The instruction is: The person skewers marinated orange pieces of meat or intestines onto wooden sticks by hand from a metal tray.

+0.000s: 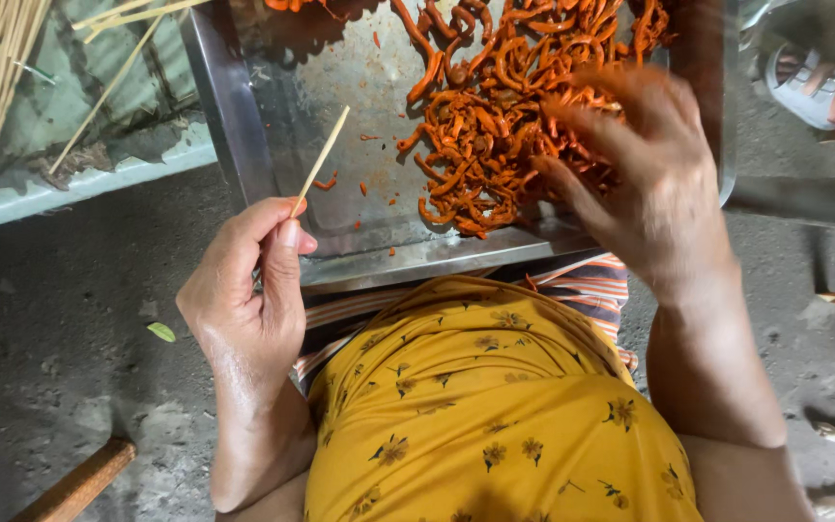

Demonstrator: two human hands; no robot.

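Head view: left hand (248, 290) pinches thin bamboo skewer (320, 161); right hand (645, 179), blurred, grip state unclear, digs orange-red marinated strips (495, 126) in steel tray (234, 106). Keep skewer steady, tip clear of fingers.

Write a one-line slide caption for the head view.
Left hand pinches a bare bamboo skewer while the right hand reaches into orange-red marinated strips on a steel tray.

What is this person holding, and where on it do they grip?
The left hand pinches a thin wooden skewer at its lower end. The right hand, blurred, is in the orange strips; its grip cannot be told.
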